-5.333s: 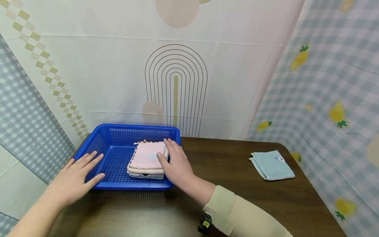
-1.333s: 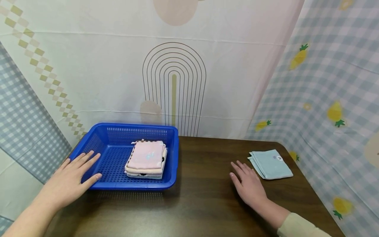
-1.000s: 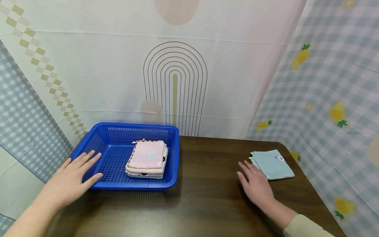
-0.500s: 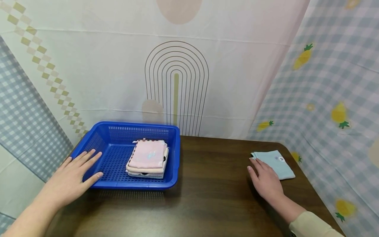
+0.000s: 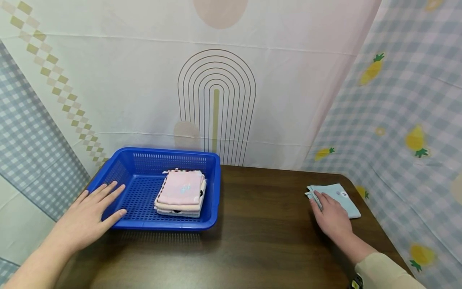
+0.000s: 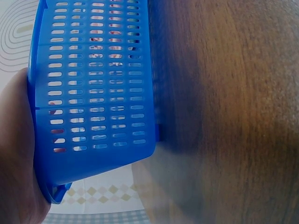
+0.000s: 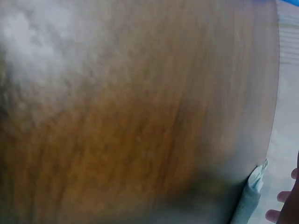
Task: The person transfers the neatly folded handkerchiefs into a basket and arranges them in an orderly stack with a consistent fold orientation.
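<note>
In the head view my left hand (image 5: 86, 216) lies with spread, straight fingers over the left rim of a blue plastic basket (image 5: 180, 225). The left wrist view shows that hand against the rim of the perforated basket wall (image 6: 96, 88). A stack of folded cloths with a pink one (image 5: 180, 188) on top sits in the basket's right half. Over at the right, my right hand (image 5: 333, 216) reaches across the near-left part of a folded light blue cloth (image 5: 339, 194), fingers extended. In the right wrist view, fingertips (image 7: 282, 196) show beside the cloth's folded edge (image 7: 250, 198); contact is unclear.
Both stand on a dark brown wooden table (image 5: 260, 212). A white patterned curtain (image 5: 281, 100) hangs behind it, and checked fabric with pineapple prints (image 5: 404, 120) closes off the right side.
My right hand has left the cloth stack in the basket and moved right, over the light blue cloth. The left hand stays at the basket's rim. The head view has shifted slightly.
</note>
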`<state>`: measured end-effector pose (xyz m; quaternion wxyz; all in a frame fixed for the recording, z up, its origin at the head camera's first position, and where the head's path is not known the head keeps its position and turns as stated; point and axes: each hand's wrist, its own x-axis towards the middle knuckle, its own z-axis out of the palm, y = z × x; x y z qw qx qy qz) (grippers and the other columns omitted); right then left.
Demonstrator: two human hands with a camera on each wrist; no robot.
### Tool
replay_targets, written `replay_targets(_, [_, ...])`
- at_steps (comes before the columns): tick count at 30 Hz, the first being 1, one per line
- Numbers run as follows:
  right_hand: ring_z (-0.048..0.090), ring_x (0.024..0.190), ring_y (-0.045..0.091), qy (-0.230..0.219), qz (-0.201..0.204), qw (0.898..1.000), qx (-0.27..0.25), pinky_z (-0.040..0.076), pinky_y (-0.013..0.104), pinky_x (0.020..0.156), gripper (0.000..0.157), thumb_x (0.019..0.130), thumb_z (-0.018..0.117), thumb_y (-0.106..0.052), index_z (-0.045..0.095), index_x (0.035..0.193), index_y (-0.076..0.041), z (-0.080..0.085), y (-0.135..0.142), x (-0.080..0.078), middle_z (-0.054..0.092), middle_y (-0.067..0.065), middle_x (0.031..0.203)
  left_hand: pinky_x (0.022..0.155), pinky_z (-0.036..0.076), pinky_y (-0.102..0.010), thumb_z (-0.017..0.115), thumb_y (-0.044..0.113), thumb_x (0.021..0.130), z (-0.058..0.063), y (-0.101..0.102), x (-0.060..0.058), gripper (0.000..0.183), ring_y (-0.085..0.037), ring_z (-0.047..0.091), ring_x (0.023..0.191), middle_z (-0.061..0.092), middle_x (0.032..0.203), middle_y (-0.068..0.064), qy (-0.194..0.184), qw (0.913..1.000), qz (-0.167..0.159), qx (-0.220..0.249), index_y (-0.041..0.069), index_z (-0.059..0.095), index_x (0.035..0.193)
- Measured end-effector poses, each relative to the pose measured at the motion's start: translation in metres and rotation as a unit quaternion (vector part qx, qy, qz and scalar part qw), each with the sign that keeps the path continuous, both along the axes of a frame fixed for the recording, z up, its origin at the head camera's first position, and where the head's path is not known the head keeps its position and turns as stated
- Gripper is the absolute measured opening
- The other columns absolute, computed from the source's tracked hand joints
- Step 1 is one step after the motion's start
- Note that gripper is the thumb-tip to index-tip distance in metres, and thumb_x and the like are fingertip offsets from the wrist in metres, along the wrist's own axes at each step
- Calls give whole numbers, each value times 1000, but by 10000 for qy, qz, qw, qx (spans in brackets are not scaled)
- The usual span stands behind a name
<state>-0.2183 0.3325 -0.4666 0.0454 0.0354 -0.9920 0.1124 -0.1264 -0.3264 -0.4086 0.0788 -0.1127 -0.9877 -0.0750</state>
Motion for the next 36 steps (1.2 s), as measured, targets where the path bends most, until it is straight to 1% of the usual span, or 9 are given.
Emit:
replay_targets(2, [39, 128, 55, -7, -51, 10000, -8, 34, 69, 100, 70, 106, 25, -52, 40, 148, 1, 0, 4, -2, 40, 33, 145, 118, -8, -56, 54, 56, 97, -1, 0, 0, 74, -47, 31, 140, 34, 155, -23, 44, 10000, -11, -1, 14, 35, 155])
replay_targets(9, [39, 127, 56, -115, -234, 9996, -140, 34, 70, 99, 72, 106, 25, -53, 40, 146, 5, 2, 17, -9, 41, 34, 143, 118, -6, -58, 54, 56, 97, -1, 0, -1, 75, -48, 31, 140, 34, 156, -23, 5, 10000, 1, -2, 17, 31, 157])
replay_targets(13, [38, 125, 58, -139, -357, 9992, -115, 34, 71, 97, 75, 105, 25, -55, 40, 145, 7, -2, 27, -14, 40, 35, 143, 118, -10, -55, 55, 55, 97, -1, 0, -1, 75, -48, 32, 140, 34, 156, -23, 41, 10000, -26, 1, 17, 31, 157])
replay_targets(18, [38, 126, 58, -115, -514, 9986, -86, 34, 72, 97, 77, 103, 26, -57, 41, 143, 8, -7, 40, -22, 40, 35, 142, 119, -8, -56, 55, 54, 97, -1, 0, 0, 75, -47, 33, 139, 35, 156, -22, 97, 9999, -37, -6, 18, 30, 157])
replay_targets(23, [38, 125, 59, -421, -792, 9959, -148, 34, 74, 92, 85, 101, 25, -62, 37, 144, 9, -8, 53, -30, 36, 37, 144, 119, -11, -53, 55, 54, 97, -1, 0, 0, 75, -47, 32, 140, 34, 156, -22, 85, 10000, -38, -4, 18, 30, 157])
replay_targets(26, [35, 125, 60, -642, -921, 9934, -246, 33, 75, 92, 88, 100, 24, -65, 33, 147, 10, -7, 59, -34, 32, 39, 145, 118, -12, -52, 55, 54, 97, -1, 0, 0, 75, -47, 32, 140, 34, 156, -23, 87, 10000, -40, 0, 17, 31, 157])
replay_targets(29, [32, 126, 61, -849, -1021, 9906, -337, 32, 74, 94, 93, 98, 24, -68, 28, 149, 10, -7, 63, -37, 29, 40, 147, 119, -10, -54, 56, 54, 97, -1, 0, 0, 75, -47, 32, 140, 35, 155, -23, 103, 9999, -43, 4, 17, 32, 157])
replay_targets(32, [29, 127, 62, -1046, -1115, 9874, -415, 30, 75, 94, 98, 96, 24, -72, 23, 151, 10, -6, 67, -39, 25, 40, 147, 119, -5, -57, 56, 54, 96, 1, 0, 0, 74, -46, 33, 140, 36, 155, -22, 131, 9999, -37, 10, 16, 34, 156])
replay_targets(36, [27, 128, 62, -1200, -1234, 9842, -419, 29, 75, 95, 103, 94, 25, -75, 20, 152, 9, -7, 74, -43, 23, 41, 147, 119, -2, -58, 56, 54, 96, 1, 0, 0, 73, -45, 33, 140, 36, 155, -22, 141, 9999, -41, 2, 16, 36, 155])
